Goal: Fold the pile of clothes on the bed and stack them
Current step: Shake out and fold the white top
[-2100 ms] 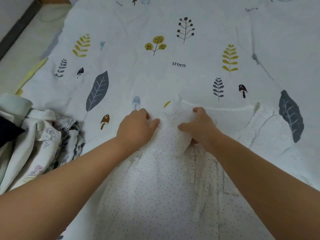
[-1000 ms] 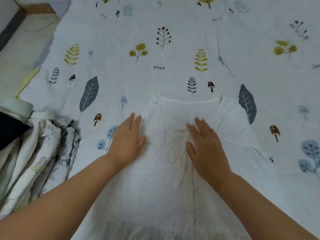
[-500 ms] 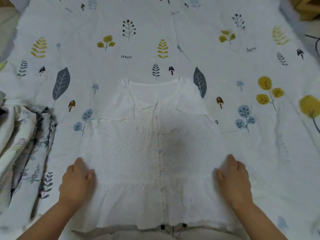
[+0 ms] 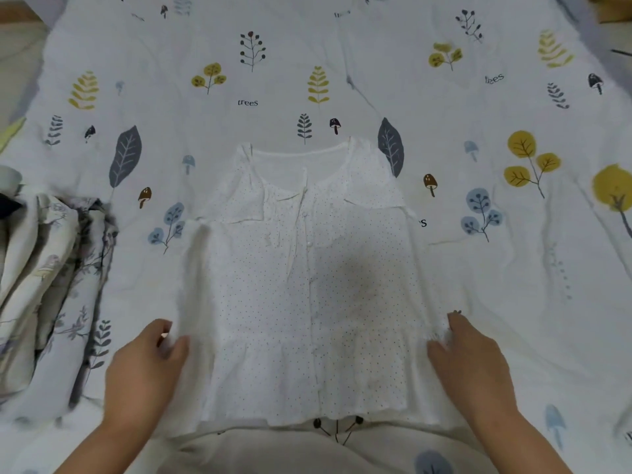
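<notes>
A white dotted sleeveless top (image 4: 307,285) lies spread flat on the bed, neckline away from me, buttons down its middle. My left hand (image 4: 147,367) pinches the top's left side edge, which is lifted and blurred as it curls inward. At the lower right, my right hand (image 4: 468,364) grips the right side edge near the ruffled hem. A pile of patterned clothes (image 4: 48,285) sits at the left.
The bed is covered by a white sheet (image 4: 342,80) printed with leaves, trees and mushrooms. The floor shows at the upper left corner (image 4: 17,56). The sheet stretches wide above and to the right of the top.
Both hands slid from the chest of the top down to its side edges. Now the left edge is raised and starts turning inward.
</notes>
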Available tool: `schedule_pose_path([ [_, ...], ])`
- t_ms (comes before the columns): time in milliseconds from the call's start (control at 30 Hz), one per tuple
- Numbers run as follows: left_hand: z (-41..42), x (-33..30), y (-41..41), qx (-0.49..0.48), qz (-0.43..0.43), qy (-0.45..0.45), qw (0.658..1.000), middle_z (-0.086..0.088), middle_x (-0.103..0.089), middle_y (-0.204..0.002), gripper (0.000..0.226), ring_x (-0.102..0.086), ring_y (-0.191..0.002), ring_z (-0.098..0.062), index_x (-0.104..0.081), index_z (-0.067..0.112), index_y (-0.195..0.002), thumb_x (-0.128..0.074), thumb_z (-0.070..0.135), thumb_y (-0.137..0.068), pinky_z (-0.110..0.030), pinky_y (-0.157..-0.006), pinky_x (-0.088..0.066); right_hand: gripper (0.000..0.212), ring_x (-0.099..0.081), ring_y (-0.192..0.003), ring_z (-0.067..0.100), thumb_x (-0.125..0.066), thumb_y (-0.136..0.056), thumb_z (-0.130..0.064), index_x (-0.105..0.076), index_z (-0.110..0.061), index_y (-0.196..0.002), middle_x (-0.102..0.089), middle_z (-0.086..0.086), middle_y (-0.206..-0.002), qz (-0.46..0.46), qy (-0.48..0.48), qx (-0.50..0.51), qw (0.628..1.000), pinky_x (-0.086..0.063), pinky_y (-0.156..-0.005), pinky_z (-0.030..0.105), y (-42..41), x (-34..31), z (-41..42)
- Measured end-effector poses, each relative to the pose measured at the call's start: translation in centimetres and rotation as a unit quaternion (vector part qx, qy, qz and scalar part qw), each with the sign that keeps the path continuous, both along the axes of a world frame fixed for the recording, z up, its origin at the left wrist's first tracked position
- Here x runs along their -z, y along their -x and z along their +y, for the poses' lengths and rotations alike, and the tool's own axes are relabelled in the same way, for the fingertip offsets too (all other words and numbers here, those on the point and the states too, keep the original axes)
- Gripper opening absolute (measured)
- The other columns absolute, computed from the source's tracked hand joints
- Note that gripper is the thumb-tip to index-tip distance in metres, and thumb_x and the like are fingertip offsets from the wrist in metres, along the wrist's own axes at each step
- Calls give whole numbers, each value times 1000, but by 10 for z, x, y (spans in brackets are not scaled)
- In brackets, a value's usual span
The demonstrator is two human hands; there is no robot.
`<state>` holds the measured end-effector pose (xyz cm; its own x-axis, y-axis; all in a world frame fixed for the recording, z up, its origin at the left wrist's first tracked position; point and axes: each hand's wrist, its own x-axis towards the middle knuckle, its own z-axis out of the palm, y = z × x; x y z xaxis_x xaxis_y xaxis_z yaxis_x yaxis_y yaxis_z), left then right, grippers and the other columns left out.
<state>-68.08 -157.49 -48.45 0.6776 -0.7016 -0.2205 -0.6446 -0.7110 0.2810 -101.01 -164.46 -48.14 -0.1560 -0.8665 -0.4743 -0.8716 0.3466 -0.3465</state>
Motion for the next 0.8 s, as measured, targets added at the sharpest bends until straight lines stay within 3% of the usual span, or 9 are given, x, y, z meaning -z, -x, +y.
schedule_pose_path([
  [33,0,-6,12,25,-7,9,1000,-5,-60,-66,20,-52,-62,-27,-64,5,-98,-67,13,-80,-31,-59,-32,8,-44,-57,8,-50,-90,-19,-43,-20,-93,-49,-7,-67,8,11,-40,999,-34,-51,25,-8,-6,2],
  [133,0,-9,43,108,1,1,994,-7,-71,-83,25,-66,-79,-30,-67,9,-105,-67,13,-81,-31,-62,-39,43,-50,-69,8,-43,-94,-22,-34,-29,-135,-52,-11,-81,11,35,-143,989,-39,-60,22,-35,-15,12],
  [300,-4,6,79,224,88,-38,970,8,-65,-113,36,-61,-99,-7,-52,26,-129,-52,25,-93,-18,-81,-41,52,-61,-93,12,-39,-97,-16,-21,-29,-144,-59,-6,-110,-51,2,-274,960,-51,-81,23,-77,-5,22],
  [367,-5,13,81,287,164,-93,939,12,-65,-97,30,-58,-85,2,-51,35,-124,-48,34,-95,-14,-79,-41,48,-56,-108,16,-41,-97,-26,-26,-26,-142,-54,-2,-125,-86,-74,-327,938,-46,-92,28,-86,1,24],
  [433,-7,15,77,341,209,-126,908,7,-60,-73,16,-51,-62,-1,-60,31,-95,-47,40,-94,-17,-68,-43,45,-48,-120,15,-42,-95,-40,-35,-27,-138,-48,-5,-136,-101,-132,-351,921,-39,-101,31,-86,4,25],
  [533,-18,20,60,302,124,-18,945,8,-67,-90,23,-58,-75,-5,-67,23,-104,-49,33,-94,-15,-68,-41,46,-41,-126,6,-37,-97,-44,-35,-32,-141,-44,-13,-140,-125,-46,-260,956,-30,-105,24,-78,10,14],
  [633,-37,28,47,282,21,114,952,-8,-63,-119,33,-60,-108,-27,-59,9,-124,-50,20,-94,-27,-91,-39,51,-23,-140,9,-34,-98,-36,-23,-27,-147,-27,-6,-153,-87,100,-201,971,-17,-110,21,-75,24,-11],
  [700,-48,39,45,304,2,57,951,-17,-43,-142,55,-41,-131,-35,-43,7,-138,-28,37,-95,-40,-104,-31,60,6,-145,14,-29,-99,-37,-1,-24,-150,5,-1,-158,-26,105,-234,966,-4,-114,28,-80,39,-30],
  [800,-50,67,45,354,-32,-62,933,-4,20,-155,71,23,-141,-22,19,25,-144,12,60,-82,-37,-113,13,67,37,-132,17,-20,-98,-47,28,-25,-140,41,-1,-143,32,83,-305,948,17,-110,37,-93,66,-42],
])
